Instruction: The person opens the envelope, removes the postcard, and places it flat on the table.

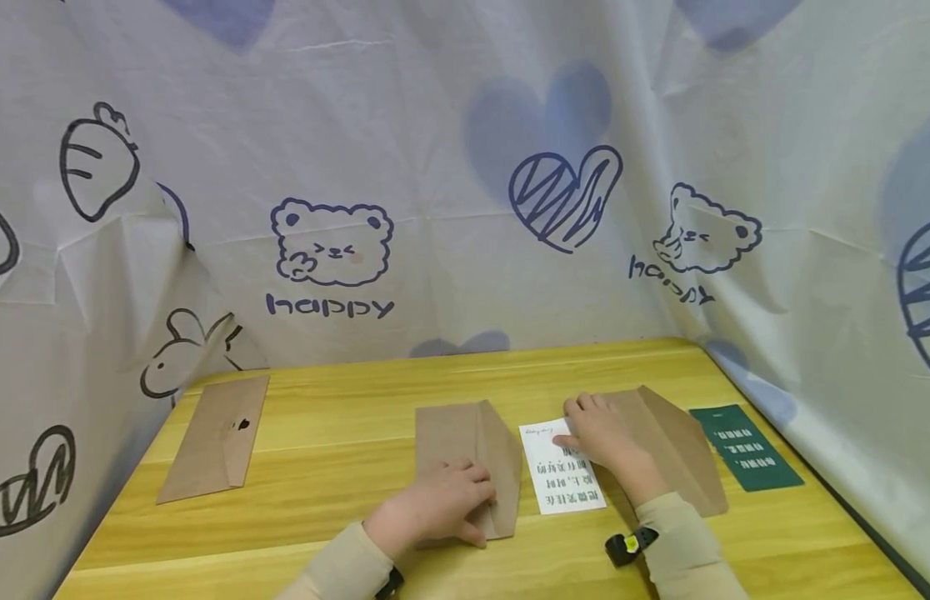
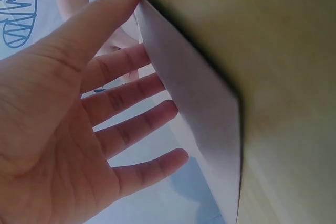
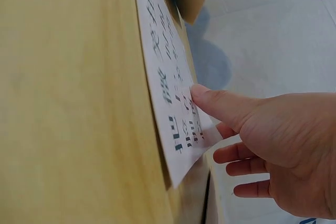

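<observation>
Card (image 1: 564, 479) right of lower centre is pinched at its edge by the right hand (image 1: 606, 435), presumably for purchase on thin stock, while the left hand (image 1: 441, 504), fingers apart, rests on the lower-centre envelope (image 1: 453, 435), likely steadying it.

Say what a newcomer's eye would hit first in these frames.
Probably the pale curtain filling the head view's background, with its drawn bears and "happy" lettering. Next, the white printed card between two brown envelopes on the yellow table, pinched at its edge by the right hand. Then the dark green card near the table's right edge.
</observation>
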Action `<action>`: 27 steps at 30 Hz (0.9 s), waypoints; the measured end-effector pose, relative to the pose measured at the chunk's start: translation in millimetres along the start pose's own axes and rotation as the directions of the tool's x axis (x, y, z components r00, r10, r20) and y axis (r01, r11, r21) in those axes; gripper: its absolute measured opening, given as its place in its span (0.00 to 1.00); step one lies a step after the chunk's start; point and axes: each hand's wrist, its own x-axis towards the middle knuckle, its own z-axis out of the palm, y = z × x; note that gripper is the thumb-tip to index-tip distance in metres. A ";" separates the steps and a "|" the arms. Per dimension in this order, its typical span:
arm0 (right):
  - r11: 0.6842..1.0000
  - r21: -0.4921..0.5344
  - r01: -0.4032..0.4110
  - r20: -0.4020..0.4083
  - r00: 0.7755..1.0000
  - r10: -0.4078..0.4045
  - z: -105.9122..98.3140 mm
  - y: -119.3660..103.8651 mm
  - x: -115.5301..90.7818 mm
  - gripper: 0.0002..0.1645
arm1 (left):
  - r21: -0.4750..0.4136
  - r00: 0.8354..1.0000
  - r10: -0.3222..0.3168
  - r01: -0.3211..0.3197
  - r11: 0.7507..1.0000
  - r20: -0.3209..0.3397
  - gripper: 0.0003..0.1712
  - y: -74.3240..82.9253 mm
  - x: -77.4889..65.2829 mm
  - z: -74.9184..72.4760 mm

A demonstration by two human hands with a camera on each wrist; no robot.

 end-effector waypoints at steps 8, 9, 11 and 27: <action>0.999 0.031 -0.011 0.015 1.000 0.011 0.4 -0.7 0.1 0.29 | -0.011 1.000 -0.016 0.016 1.000 0.002 0.26 2.6 -0.7 0.2; 0.999 0.035 -0.015 0.018 1.000 0.014 0.3 -0.7 0.3 0.29 | -0.018 1.000 -0.015 0.015 1.000 -0.001 0.26 2.4 -0.8 0.3; 0.998 0.050 -0.023 0.020 1.000 0.022 -0.3 -0.9 0.6 0.30 | -0.029 1.000 -0.014 0.014 0.999 -0.015 0.25 1.6 -1.3 -0.8; 0.998 0.058 -0.004 -0.159 0.987 0.013 -33.4 -10.5 -3.7 0.29 | -0.106 0.947 -0.188 0.166 0.980 -0.262 0.22 -48.2 -29.9 -44.2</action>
